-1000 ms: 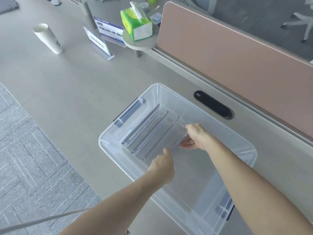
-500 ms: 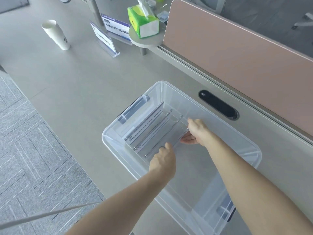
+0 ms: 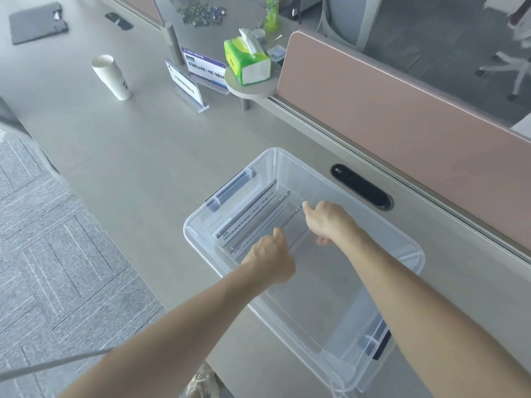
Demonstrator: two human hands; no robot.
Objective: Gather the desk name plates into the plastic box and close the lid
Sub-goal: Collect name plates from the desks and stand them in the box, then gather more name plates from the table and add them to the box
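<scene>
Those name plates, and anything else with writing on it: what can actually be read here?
Nothing can be quoted with certainty.
Two name plates on the desk: blue header and dark characters, too blurred.
Name plates in the plastic box: printed lines, too small.
Paper cup: dark mark, illegible.
Tissue pack: print unreadable.
Green bottle: label unreadable.

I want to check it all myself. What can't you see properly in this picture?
Head view:
- Left hand: fingers hidden behind its own back, so its grip is unclear.
- Newest name plate: clear and partly behind both hands.
- Writing on the two standing name plates: too small.
- Plastic box: near corner cut off below; no lid visible.
</scene>
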